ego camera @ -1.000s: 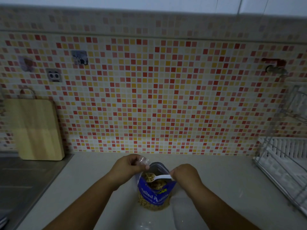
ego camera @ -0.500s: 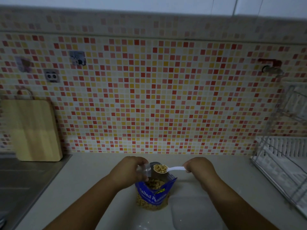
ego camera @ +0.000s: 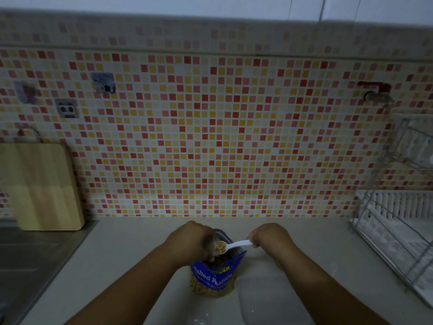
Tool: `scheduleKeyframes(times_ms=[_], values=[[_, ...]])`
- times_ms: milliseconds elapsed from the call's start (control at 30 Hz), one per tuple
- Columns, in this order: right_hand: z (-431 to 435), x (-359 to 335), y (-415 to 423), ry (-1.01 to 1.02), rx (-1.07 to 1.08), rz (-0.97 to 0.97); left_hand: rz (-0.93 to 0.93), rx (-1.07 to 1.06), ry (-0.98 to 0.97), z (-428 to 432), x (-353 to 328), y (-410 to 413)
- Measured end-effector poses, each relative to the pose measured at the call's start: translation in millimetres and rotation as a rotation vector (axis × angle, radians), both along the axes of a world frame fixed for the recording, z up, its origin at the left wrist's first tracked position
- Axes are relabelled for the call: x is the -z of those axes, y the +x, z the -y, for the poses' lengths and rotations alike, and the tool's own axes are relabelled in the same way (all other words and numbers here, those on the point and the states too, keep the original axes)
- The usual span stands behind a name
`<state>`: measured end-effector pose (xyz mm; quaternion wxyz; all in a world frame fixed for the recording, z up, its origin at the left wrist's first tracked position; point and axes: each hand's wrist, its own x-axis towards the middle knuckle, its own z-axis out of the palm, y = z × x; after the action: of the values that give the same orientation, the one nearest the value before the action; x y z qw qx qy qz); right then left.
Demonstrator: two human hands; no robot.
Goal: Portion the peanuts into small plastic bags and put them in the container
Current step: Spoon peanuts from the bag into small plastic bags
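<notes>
Gripping a small clear bag in the left hand, fingers curled round its mouth, just above the pouch. Pinching the handle end of a white spoon in the right hand, fingers curled down over it. Holding the spoon about level, its bowl heaped with peanuts and right at the bag's mouth, against the left hand. Below both hands, upright on the counter: a blue pouch of salted peanuts, top open, more nuts showing through its clear lower part. Just right of the pouch, near the bottom edge: a clear container, faint in the dim light, hard to say whether tub or lid. Far left: a steel sink, with a wooden board leaning on the tiled wall behind it. Far right: a wire rack, cut by the frame edge; above it a tap on the wall. Hard to make out the bag itself, mostly hidden by the left fingers and nearly see-through; cannot tell whether any nuts lie in it. Cut off at the bottom edge: both forearms.
</notes>
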<state>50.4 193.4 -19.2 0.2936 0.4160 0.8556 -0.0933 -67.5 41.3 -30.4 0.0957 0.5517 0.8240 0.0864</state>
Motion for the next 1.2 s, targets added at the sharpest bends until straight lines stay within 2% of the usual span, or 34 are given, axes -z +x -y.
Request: scheduleKeyframes(times_ms=[67, 133, 200, 267, 333, 433, 500, 600, 700, 800, 867, 933, 1033, 1100, 1200], values=[[5, -4, -1, -0.017, 0.022, -0.085, 0.017, -0.006, -0.003, -2, 0, 2], [12, -6, 3, -0.059, 0.082, -0.26, 0.043, -0.012, 0.009, -5, 1, 3], [20, -3, 15, -0.147, 0.177, -0.655, 0.09, -0.022, 0.042, -7, 3, 5], [33, -7, 27, -0.164, 0.135, -1.003, 0.176, -0.043, 0.109, -6, 3, 7], [41, -6, 30, -0.019, -0.112, -1.057, 0.285, -0.068, 0.209, -4, 3, 7], [44, -11, 30, 0.353, -0.522, -1.097, 0.457, -0.133, 0.37, 1, 3, 6], [41, -9, 36, 0.511, -0.683, -1.175, 0.565, -0.18, 0.45, 4, 4, 4], [35, -12, 45, 0.633, -0.67, -1.255, 0.697, -0.22, 0.506, 10, 2, 1], [26, -18, 48, 0.625, -0.479, -1.33, 0.808, -0.27, 0.53, 16, 2, -5], [25, -18, 45, 0.621, -0.277, -1.292, 0.826, -0.288, 0.532, 20, 1, -9], [30, -14, 39, 0.57, -0.306, -1.095, 0.799, -0.282, 0.511, 21, 1, -9], [39, -7, 32, 0.438, -0.4, -0.879, 0.777, -0.271, 0.493, 23, 1, -8], [55, 3, 20, 0.419, -0.527, -0.645, 0.758, -0.267, 0.482, 23, 4, -6], [66, 8, 12, 0.482, -0.522, -0.581, 0.752, -0.271, 0.473, 23, 6, -6], [71, 15, 4, 0.38, -0.413, -0.497, 0.74, -0.27, 0.445, 23, 9, -6]])
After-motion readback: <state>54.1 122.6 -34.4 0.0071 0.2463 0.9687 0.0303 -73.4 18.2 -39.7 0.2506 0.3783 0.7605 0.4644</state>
